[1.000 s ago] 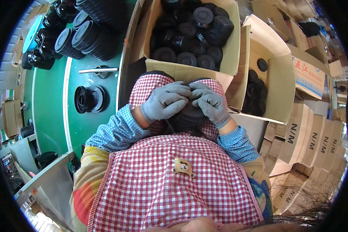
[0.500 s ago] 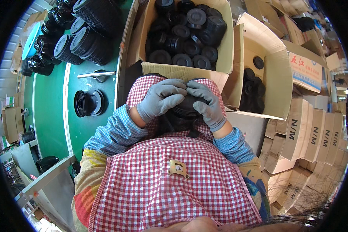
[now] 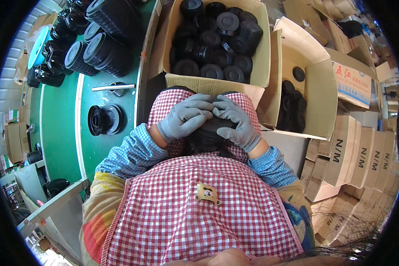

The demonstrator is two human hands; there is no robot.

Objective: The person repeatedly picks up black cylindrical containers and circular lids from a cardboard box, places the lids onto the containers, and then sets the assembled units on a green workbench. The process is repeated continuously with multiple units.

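A black round ribbed plastic part (image 3: 209,128) sits at my lap between my knees, its lower portion in shadow. My left hand (image 3: 186,119), in a grey glove, curls over its left side with the fingers bent together. From the other side my right hand (image 3: 237,122), gloved too, grips the rim, thumb on the near face and fingers over the far edge. The fingertips of both hands nearly meet above the part. What lies under them is hidden.
Beyond my knees stands a carton (image 3: 217,84) of black round parts. Right of it, another carton (image 3: 317,106) holds several more. On the green table (image 3: 57,128) at left are stacked black discs (image 3: 104,48), a metal tube (image 3: 114,88) and two black round pieces (image 3: 105,119).
Both hands stay on the black part with small finger shifts; its ribbed side now shows less. The whole view has shifted slightly.
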